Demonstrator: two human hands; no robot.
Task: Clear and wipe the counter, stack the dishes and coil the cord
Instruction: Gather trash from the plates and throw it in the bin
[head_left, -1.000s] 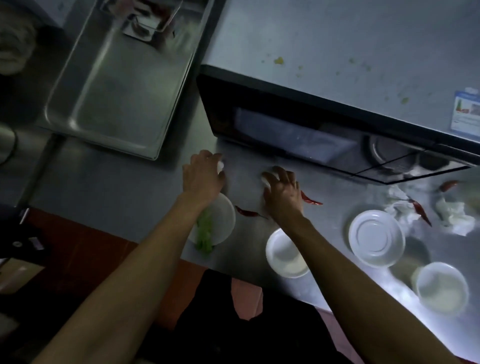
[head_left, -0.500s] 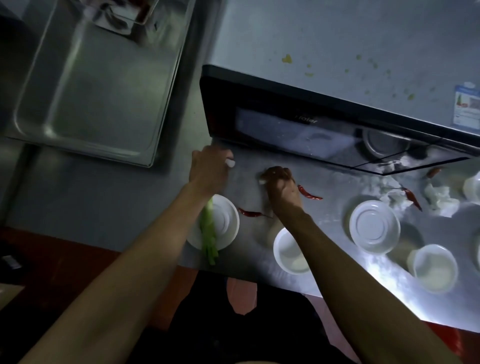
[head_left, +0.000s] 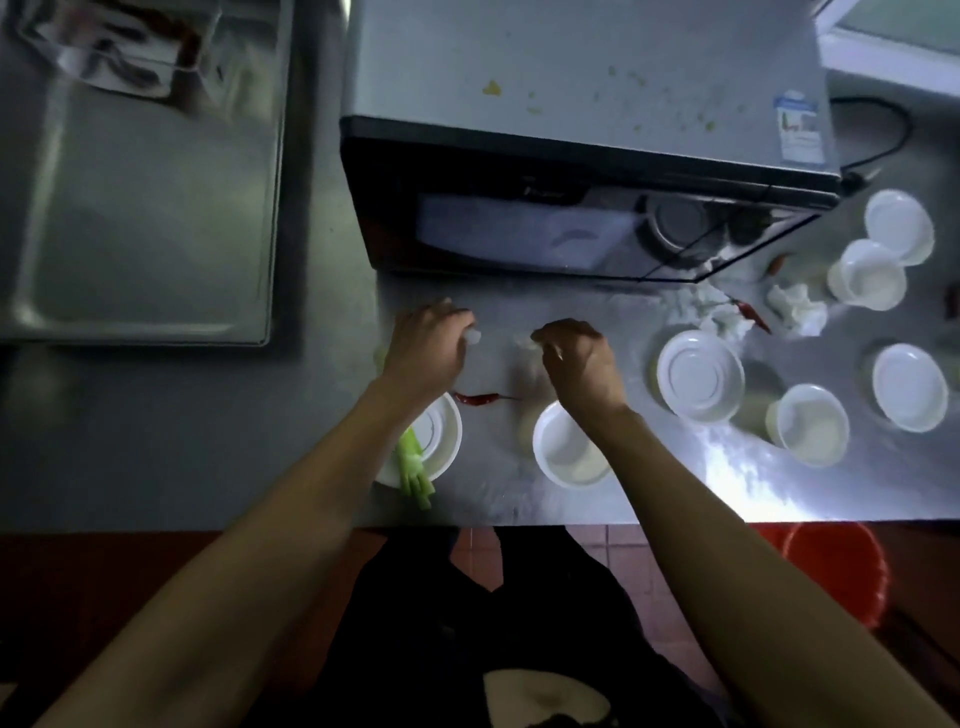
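While both hands hover over the steel surface (head_left: 675, 493) before the microwave (head_left: 545, 228), the left hand (head_left: 427, 349) pinches a small white scrap (head_left: 472, 335). The right hand (head_left: 582, 361) curls its fingers around another white scrap (head_left: 524, 343).

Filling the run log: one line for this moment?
left hand: pinches white scrap | right hand: pinches white scrap | chili: on counter

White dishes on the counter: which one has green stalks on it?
The leftmost dish, under the left forearm; green stalks lie across its near rim. The others hold none.
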